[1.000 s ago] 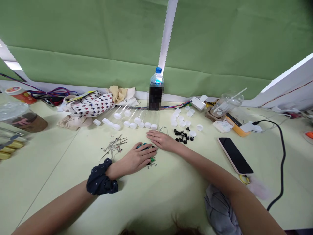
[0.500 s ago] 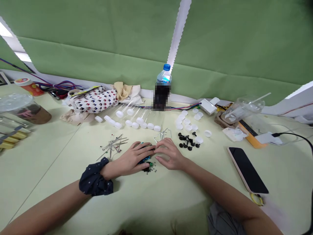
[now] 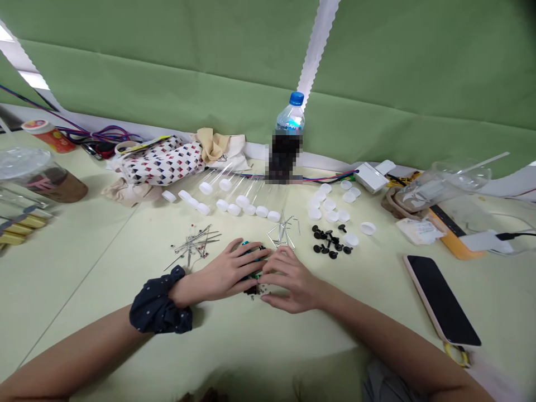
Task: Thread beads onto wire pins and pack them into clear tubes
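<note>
My left hand, with a dark dotted scrunchie at the wrist, lies flat with fingers stretched over a small pile of blue, green and black pieces. Most of that pile is hidden beneath it. Close against its fingertips is my right hand, fingers bent and thumb apart, with nothing visible in it. Tiny metal bits lie between the two hands. Bent metal hex keys are just beyond the fingers. Left of them is a heap of thin metal rods.
Black flat-headed pieces and white caps lie to the right. Clear tubes with white caps are behind. A bottle stands against the green partition. A phone lies at right, a lidded drink cup at left.
My right hand has come slightly nearer to me, its thumb lower by the tiny metal bits. My left hand stays over the pile. The view has shifted a little.
</note>
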The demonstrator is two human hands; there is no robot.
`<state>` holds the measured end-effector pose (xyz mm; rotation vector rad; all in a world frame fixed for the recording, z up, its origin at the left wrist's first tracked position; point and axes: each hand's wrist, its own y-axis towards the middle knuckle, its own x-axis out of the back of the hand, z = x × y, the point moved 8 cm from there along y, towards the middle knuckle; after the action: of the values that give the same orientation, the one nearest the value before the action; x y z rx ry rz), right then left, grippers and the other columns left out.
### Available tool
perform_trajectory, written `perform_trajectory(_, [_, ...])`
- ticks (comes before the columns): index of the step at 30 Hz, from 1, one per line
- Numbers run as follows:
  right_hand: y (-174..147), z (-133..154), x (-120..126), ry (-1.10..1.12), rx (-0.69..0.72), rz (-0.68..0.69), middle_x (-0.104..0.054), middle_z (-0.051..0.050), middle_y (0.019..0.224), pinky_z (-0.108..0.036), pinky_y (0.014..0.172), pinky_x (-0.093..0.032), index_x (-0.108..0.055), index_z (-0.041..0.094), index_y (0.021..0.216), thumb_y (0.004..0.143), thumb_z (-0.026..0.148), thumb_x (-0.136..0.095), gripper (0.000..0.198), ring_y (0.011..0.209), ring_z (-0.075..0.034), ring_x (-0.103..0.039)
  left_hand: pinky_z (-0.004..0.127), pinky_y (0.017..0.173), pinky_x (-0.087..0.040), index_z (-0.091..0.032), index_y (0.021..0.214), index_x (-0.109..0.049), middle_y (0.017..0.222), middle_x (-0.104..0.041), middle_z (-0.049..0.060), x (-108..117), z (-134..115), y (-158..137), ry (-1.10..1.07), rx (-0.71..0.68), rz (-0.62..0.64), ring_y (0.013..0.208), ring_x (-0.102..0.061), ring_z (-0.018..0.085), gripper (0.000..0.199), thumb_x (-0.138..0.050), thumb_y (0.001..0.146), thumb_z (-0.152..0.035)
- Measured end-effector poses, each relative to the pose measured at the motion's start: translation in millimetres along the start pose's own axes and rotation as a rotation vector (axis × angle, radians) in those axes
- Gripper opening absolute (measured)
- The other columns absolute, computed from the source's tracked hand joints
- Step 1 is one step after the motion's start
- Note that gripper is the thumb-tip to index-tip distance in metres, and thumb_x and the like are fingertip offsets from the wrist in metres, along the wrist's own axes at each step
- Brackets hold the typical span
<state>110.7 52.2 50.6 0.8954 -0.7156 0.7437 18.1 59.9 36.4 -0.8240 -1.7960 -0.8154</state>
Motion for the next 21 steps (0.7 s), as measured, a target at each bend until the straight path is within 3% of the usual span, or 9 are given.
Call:
perform_trajectory(3, [0.4, -5.6, -2.4, -0.023, -0.042, -0.019, -0.059, -0.004, 0.086, -0.039, 0.086, -0.032, -0.061, 0.020, 0.091, 0.082, 0.031, -0.055, 0.015, 0.086, -0.017, -0.050, 0.046, 0.107, -0.018, -0.022, 0.134, -0.039, 0.142, -0.037, 0.007, 0.1, -0.9, -1.0, -0.006, -0.009, 0.015, 0.131, -0.028, 0.027, 0.045, -0.039, 0.090, -0.031])
perform_trajectory(8, [1.4, -11.2, -5.9, -0.048, -0.062, -0.056, -0.059, -0.003, 0.082, -0.037, 0.084, -0.033, -0.062, 0.020, 0.084, 0.083, 0.023, -0.054, 0.008, 0.085, -0.016, -0.050, 0.049, 0.107, -0.016, -0.018, 0.133, -0.039, 0.140, -0.039, 0.010, 2.0, -3.6, -1.2, -0.023, -0.022, 0.020, 0.130, -0.028, 0.032, 0.059, -0.047, 0.083, -0.047])
perform_trajectory(14, [3.1, -15.0, -6.7, -0.071, -0.088, -0.094, -0.058, -0.003, 0.081, -0.036, 0.082, -0.034, -0.061, 0.018, 0.082, 0.084, 0.020, -0.054, 0.008, 0.083, -0.016, -0.050, 0.046, 0.107, -0.019, -0.020, 0.134, -0.038, 0.138, -0.043, 0.008, 4.1, -2.2, 0.6, -0.010, 0.015, -0.027, 0.129, -0.032, 0.028, 0.050, -0.044, 0.087, -0.036])
perform_trajectory(21, [6.3, -24.4, -6.8, -0.055, -0.143, -0.143, -0.059, -0.004, 0.082, -0.034, 0.080, -0.036, -0.061, 0.018, 0.085, 0.085, 0.019, -0.053, 0.008, 0.084, -0.017, -0.051, 0.044, 0.108, -0.021, -0.022, 0.139, -0.030, 0.141, -0.039, 0.005, 2.6, 9.7, 1.5, 0.022, 0.041, -0.035, 0.131, -0.029, 0.026, 0.055, -0.043, 0.088, -0.040])
